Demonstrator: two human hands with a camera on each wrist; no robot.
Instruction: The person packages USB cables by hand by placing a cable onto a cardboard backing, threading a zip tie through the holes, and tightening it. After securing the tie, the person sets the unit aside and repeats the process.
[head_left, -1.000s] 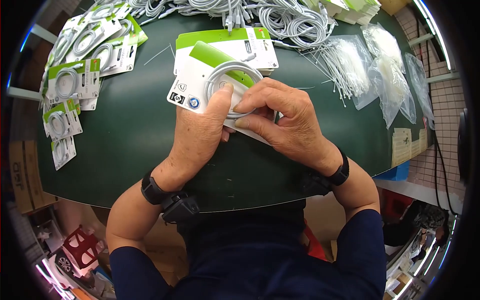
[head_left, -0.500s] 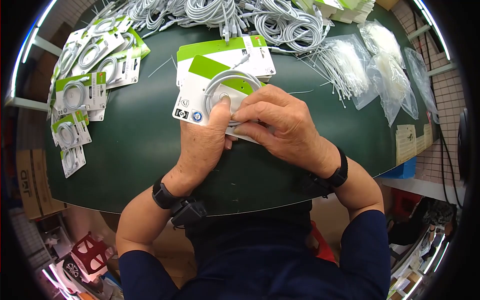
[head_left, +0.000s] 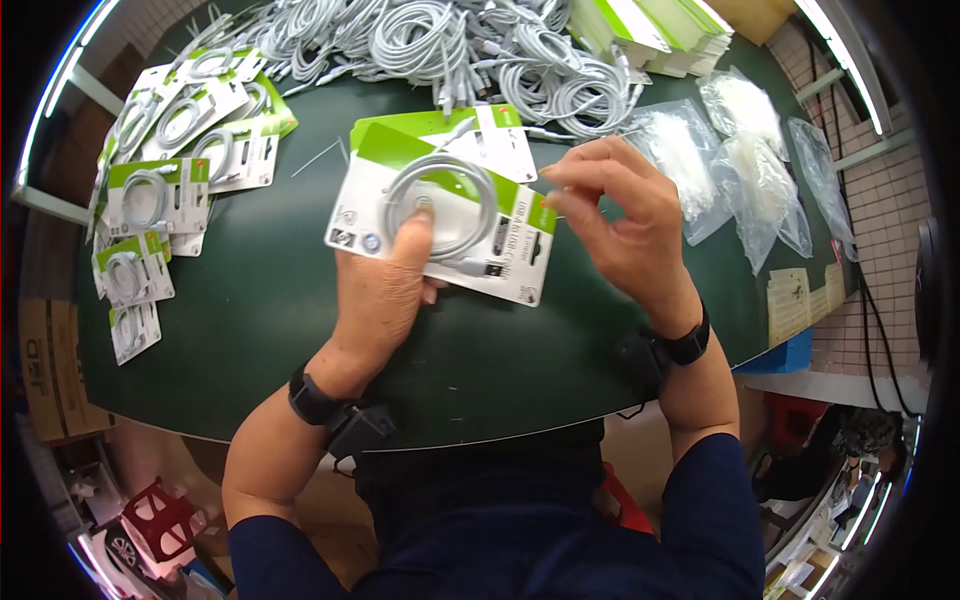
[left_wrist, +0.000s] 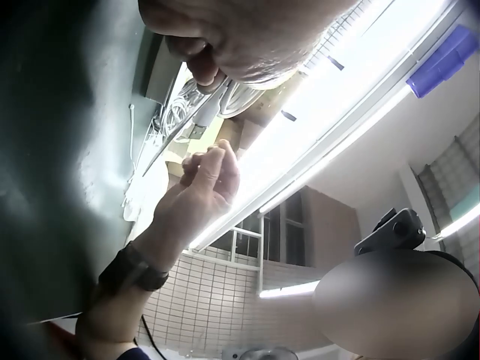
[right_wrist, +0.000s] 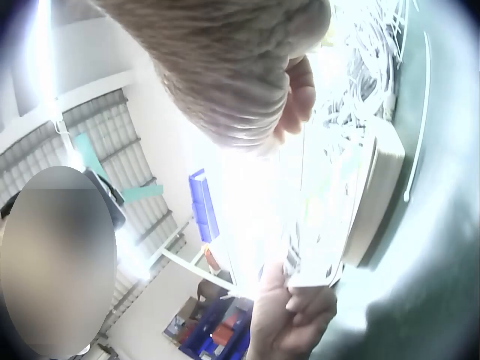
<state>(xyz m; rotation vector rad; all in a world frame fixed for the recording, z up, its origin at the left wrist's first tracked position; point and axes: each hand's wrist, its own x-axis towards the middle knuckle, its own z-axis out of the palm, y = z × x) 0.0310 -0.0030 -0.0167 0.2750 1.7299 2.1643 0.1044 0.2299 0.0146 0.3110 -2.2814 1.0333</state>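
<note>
In the head view my left hand (head_left: 380, 285) grips a white and green cable card (head_left: 520, 240) by its lower left part. The thumb lies inside a coiled white cable (head_left: 487, 205) on the card's face; the other fingers are mostly hidden behind. A USB plug (head_left: 485, 268) shows at the lower side of the coil, and the other cable end sticks up over the green part. My right hand (head_left: 630, 220) is raised just right of the card, apart from it. Its thumb and index finger are bent with a small gap between their tips, and nothing shows there.
Behind the held card lies a stack of cards (head_left: 505, 145). Loose white cables (head_left: 420, 45) heap along the back. Carded cables (head_left: 155, 195) overlap at the left. Bags of white zip ties (head_left: 675, 165) lie at the right, near more stacked cards (head_left: 650, 35).
My right hand has let go of the coil and moved off to the right. The left hand still holds the card, which now faces up with its printed right side uncovered.
</note>
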